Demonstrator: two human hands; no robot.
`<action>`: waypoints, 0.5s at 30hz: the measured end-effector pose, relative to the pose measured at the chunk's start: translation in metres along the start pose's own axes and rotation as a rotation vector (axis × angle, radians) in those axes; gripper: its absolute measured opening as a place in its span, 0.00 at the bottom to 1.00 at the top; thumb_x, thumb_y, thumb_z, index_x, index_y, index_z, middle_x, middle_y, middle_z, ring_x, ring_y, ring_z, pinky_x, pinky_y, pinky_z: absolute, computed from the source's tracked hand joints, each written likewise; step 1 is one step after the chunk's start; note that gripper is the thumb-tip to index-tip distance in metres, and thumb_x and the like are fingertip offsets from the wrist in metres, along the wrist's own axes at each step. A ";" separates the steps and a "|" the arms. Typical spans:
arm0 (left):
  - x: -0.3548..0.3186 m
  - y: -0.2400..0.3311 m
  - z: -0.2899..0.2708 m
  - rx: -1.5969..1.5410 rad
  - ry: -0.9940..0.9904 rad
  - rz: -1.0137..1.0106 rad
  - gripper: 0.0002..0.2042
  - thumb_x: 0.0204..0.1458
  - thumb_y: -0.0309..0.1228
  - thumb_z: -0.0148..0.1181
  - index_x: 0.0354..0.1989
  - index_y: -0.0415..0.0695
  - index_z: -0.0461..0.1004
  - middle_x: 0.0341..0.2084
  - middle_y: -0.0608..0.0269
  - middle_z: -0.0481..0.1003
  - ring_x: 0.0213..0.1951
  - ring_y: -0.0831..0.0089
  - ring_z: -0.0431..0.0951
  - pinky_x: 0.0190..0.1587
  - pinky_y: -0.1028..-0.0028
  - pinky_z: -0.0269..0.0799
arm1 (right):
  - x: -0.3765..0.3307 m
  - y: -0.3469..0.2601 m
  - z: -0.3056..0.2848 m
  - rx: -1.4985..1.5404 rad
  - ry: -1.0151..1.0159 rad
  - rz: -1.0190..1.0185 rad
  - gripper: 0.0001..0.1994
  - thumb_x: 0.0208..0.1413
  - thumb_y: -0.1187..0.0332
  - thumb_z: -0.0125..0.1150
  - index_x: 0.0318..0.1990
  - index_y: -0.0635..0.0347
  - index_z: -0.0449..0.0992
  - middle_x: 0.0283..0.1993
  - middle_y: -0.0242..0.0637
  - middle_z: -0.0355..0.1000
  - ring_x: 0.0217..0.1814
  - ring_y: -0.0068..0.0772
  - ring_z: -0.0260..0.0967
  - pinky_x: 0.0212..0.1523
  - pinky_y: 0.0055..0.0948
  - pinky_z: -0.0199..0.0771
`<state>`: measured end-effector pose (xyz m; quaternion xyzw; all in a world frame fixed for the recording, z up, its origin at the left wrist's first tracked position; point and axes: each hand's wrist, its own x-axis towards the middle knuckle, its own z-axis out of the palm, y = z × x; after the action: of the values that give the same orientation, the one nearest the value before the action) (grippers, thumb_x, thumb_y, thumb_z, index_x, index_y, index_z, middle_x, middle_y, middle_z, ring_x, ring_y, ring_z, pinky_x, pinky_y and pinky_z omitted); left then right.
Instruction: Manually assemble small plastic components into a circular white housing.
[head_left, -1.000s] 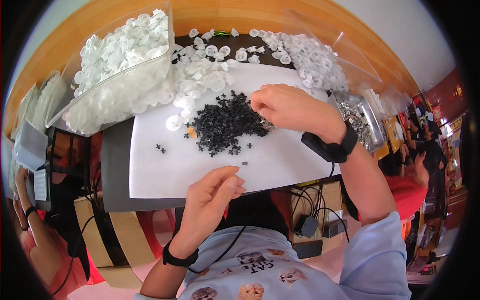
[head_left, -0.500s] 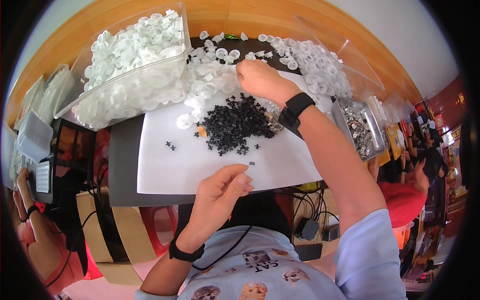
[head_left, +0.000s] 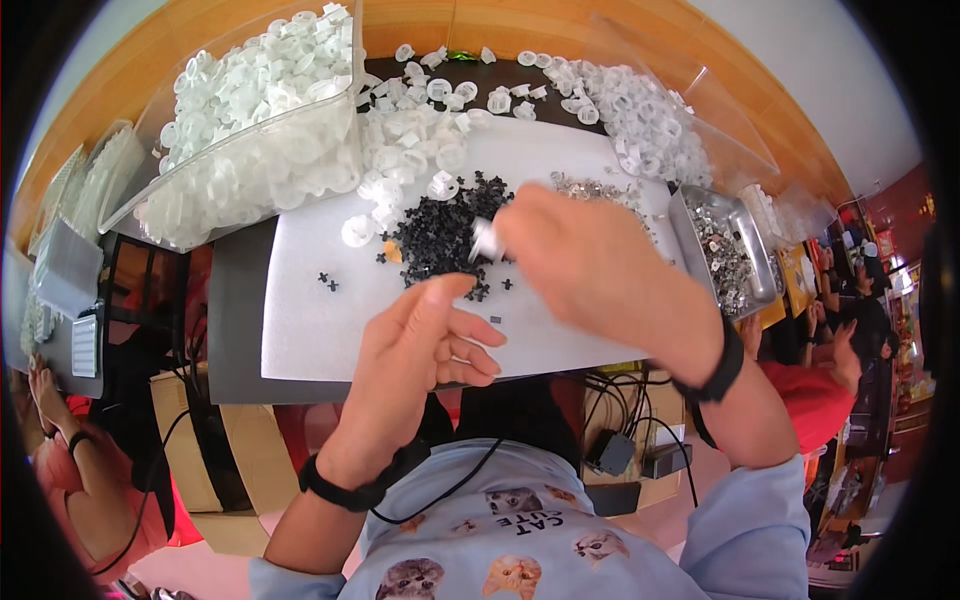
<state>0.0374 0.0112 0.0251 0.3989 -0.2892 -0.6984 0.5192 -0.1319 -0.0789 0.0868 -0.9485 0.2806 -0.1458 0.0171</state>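
Note:
A white plastic part [head_left: 487, 242] is pinched in the fingertips of my right hand [head_left: 600, 265], smeared by motion above the black pile. My left hand [head_left: 405, 340] is at the near edge of the white foam sheet [head_left: 320, 345], thumb and fingers apart, nothing visible in it. Just beyond it lies a heap of small black cross-shaped pieces [head_left: 425, 225]. Small shiny metal pieces [head_left: 600, 190] lie partly hidden behind my right hand. A tiny dark rectangular piece [head_left: 496, 319] rests on the sheet between my hands.
A clear bin [head_left: 240, 190] heaped with white plastic parts stands at the far left. Loose white parts [head_left: 405, 145] spill beside it. More fill a tipped clear bin [head_left: 700, 90] at the far right. A metal tray [head_left: 735, 255] holds metal pieces. Other people sit at both sides.
My right hand has come back from the loose white parts toward me, now with a white plastic part. My left hand has risen slightly and its fingers have spread.

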 end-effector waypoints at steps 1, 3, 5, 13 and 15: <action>0.006 0.001 0.003 -0.023 -0.006 -0.033 0.25 0.63 0.46 0.41 0.50 0.31 0.66 0.31 0.54 0.75 0.27 0.73 0.76 0.32 0.76 0.75 | -0.009 -0.013 -0.003 -0.002 -0.006 -0.055 0.04 0.47 0.72 0.54 0.30 0.62 0.69 0.29 0.39 0.65 0.30 0.39 0.71 0.25 0.34 0.72; 0.009 -0.003 0.009 -0.062 -0.035 0.002 0.24 0.63 0.44 0.41 0.51 0.31 0.66 0.31 0.54 0.74 0.27 0.73 0.75 0.32 0.76 0.75 | -0.020 -0.029 0.007 -0.004 0.060 -0.096 0.05 0.47 0.72 0.54 0.31 0.62 0.70 0.29 0.38 0.64 0.29 0.37 0.71 0.25 0.32 0.72; 0.012 -0.008 0.010 -0.102 -0.055 0.041 0.23 0.63 0.43 0.42 0.52 0.31 0.65 0.31 0.54 0.74 0.27 0.73 0.75 0.32 0.75 0.75 | -0.028 -0.032 0.013 0.020 0.113 -0.135 0.08 0.46 0.72 0.55 0.35 0.63 0.70 0.30 0.37 0.65 0.29 0.36 0.70 0.24 0.30 0.72; 0.010 -0.010 0.003 -0.267 -0.163 0.078 0.20 0.60 0.34 0.41 0.55 0.31 0.63 0.34 0.52 0.75 0.28 0.71 0.74 0.31 0.75 0.74 | -0.063 0.000 0.020 0.448 0.247 0.145 0.05 0.53 0.76 0.55 0.37 0.63 0.71 0.31 0.40 0.66 0.31 0.41 0.69 0.26 0.32 0.68; 0.009 -0.012 0.005 -0.268 -0.160 0.060 0.20 0.60 0.34 0.40 0.55 0.31 0.63 0.34 0.52 0.75 0.27 0.71 0.74 0.30 0.75 0.74 | -0.068 0.010 0.016 0.473 0.234 0.174 0.04 0.54 0.77 0.55 0.37 0.63 0.70 0.29 0.40 0.66 0.30 0.40 0.68 0.27 0.32 0.67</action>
<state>0.0262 0.0059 0.0155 0.2602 -0.2458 -0.7443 0.5638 -0.1873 -0.0520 0.0517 -0.8673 0.3191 -0.3138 0.2178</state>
